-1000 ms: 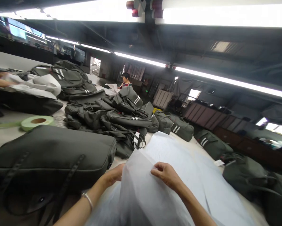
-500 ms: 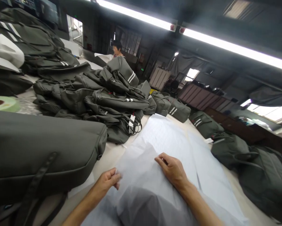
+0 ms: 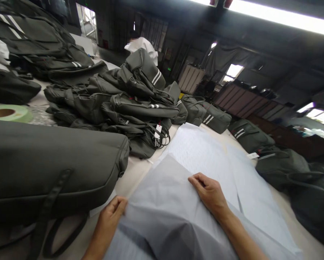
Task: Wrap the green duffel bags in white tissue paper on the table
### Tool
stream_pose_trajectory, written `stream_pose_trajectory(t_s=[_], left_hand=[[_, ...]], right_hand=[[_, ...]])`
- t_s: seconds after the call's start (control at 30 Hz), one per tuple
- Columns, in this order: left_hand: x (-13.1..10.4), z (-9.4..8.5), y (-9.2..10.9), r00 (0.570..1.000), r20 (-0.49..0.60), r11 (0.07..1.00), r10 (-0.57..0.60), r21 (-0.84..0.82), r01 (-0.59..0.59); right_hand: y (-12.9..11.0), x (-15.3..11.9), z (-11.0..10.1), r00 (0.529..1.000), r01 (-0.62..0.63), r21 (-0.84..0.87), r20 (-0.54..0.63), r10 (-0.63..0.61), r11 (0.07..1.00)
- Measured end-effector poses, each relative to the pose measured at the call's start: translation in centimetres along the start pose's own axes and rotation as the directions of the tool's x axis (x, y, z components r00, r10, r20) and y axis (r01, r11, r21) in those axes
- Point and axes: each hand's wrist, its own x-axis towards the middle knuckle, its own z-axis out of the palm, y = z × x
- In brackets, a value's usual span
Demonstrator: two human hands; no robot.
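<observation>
Sheet [image 3: 162,191], one: thin, grey, creased, spread over white paper [image 3: 205,148] on the table [image 3: 129,180], beside a dark bag [image 3: 56,155]. Judged light, limp, slippery, easily torn; best held by edges or corners. Left hand [image 3: 110,215]: fingers pinching its left edge. Right hand [image 3: 209,191]: fingertips pinching its right edge. Tag [image 3: 158,131], white, on the bag pile [image 3: 118,104]: print illegible. Brands: none readable.

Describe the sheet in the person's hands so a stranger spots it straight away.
Find the cream table, then the large dark bag at its near left. Just right of that, the left hand and right hand pinch a thin sheet. It looks greyer and more creased than the bluish-white sheets lying flat beyond it.
</observation>
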Motion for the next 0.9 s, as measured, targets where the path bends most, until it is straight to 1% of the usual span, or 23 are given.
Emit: stream_pose_trajectory(t_s=[0.03,0.07,0.1,0.13,0.17,0.2,0.23,0.27,0.3,0.33,0.37,0.4,0.47,0.5,0.53,0.6,0.67,0.7,0.73,0.77,0.8,0.87,0.9], left_hand=[[0.2,-0.3,0.5,0.996,-0.084,1.000,0.021,0.004,-0.020],[0.1,-0.5,1.2,0.983,-0.167,0.997,0.073,0.023,-0.070],[-0.2,-0.4,2.1,0.958,-0.227,0.984,0.174,0.059,-0.165],[-0.7,0.0,3.2,0.912,-0.249,0.945,0.326,0.107,-0.308],[-1.4,0.7,4.5,0.831,-0.220,0.859,0.511,0.153,-0.488],[-2.1,1.6,6.1,0.705,-0.147,0.720,0.694,0.178,-0.671],[-2.7,2.8,7.6,0.548,-0.037,0.546,0.836,0.163,-0.822],[-3.2,4.1,9.2,0.389,0.075,0.379,0.918,0.123,-0.917],[-3.5,5.6,10.7,0.272,0.180,0.261,0.945,0.083,-0.962],[-3.7,7.1,12.0,0.210,0.269,0.202,0.940,0.060,-0.978],[-3.7,8.5,13.0,0.195,0.342,0.187,0.919,0.058,-0.981],[-3.6,9.7,13.7,0.217,0.398,0.205,0.891,0.072,-0.976],[-3.1,11.4,14.4,0.289,0.462,0.268,0.838,0.112,-0.957],[-2.9,11.9,14.4,0.319,0.481,0.296,0.817,0.125,-0.947],[-2.6,12.3,14.2,0.336,0.493,0.313,0.803,0.131,-0.941],[-2.4,12.5,13.8,0.345,0.499,0.317,0.795,0.143,-0.937],[-2.3,12.4,13.3,0.331,0.494,0.287,0.804,0.166,-0.944],[-2.3,12.4,13.0,0.321,0.490,0.266,0.810,0.180,-0.947],[-2.2,12.4,12.7,0.310,0.487,0.245,0.816,0.193,-0.950],[-2.0,12.5,12.4,0.297,0.483,0.223,0.824,0.206,-0.953],[-1.7,12.6,12.1,0.285,0.475,0.203,0.833,0.216,-0.955],[-1.0,12.9,11.6,0.272,0.463,0.181,0.844,0.232,-0.956],[-0.6,13.1,11.4,0.273,0.463,0.180,0.843,0.235,-0.955]], right_hand=[[-0.1,0.0,0.0,1.000,-0.001,-0.002,0.001,0.001,1.000],[-0.1,0.1,0.0,1.000,-0.002,-0.005,0.004,0.002,1.000],[-0.2,0.1,-0.1,1.000,-0.003,-0.006,0.009,0.003,1.000],[-0.3,0.2,-0.2,1.000,-0.005,-0.003,0.017,0.005,1.000],[-0.4,0.3,-0.2,1.000,-0.008,0.006,0.024,0.008,1.000],[-0.5,0.3,-0.3,0.999,-0.012,0.019,0.034,0.011,1.000],[-0.5,0.4,-0.3,0.999,-0.023,0.043,0.049,0.021,0.999],[-0.6,0.5,-0.3,0.997,-0.043,0.076,0.066,0.038,0.996],[-0.6,0.7,-0.1,0.994,-0.068,0.111,0.087,0.059,0.992],[-0.6,0.9,0.1,0.991,-0.095,0.143,0.109,0.080,0.985],[-0.5,1.1,0.3,0.986,-0.120,0.169,0.131,0.099,0.978],[-0.5,1.5,0.4,0.982,-0.140,0.187,0.149,0.112,0.972],[-0.4,2.3,0.2,0.980,-0.156,0.205,0.155,0.126,0.966],[-0.4,2.7,-0.3,0.981,-0.160,0.215,0.139,0.132,0.963],[-0.5,2.8,-1.3,0.984,-0.162,0.228,0.109,0.140,0.960],[-0.9,1.9,-4.0,0.988,-0.152,0.252,0.007,0.155,0.956],[-1.3,-0.8,-7.0,0.985,-0.111,0.236,-0.106,0.139,0.965],[-1.4,-2.8,-8.2,0.983,-0.080,0.202,-0.143,0.110,0.976],[-1.5,-5.1,-8.9,0.985,-0.045,0.148,-0.159,0.069,0.988],[-1.6,-7.3,-9.1,0.988,-0.012,0.080,-0.149,0.024,0.997],[-1.5,-9.4,-8.8,0.993,0.014,0.009,-0.114,-0.012,1.000],[-1.2,-12.5,-7.3,0.999,0.034,-0.111,-0.017,-0.036,0.993],[-1.0,-13.3,-6.5,0.999,0.032,-0.148,0.010,-0.031,0.988]])
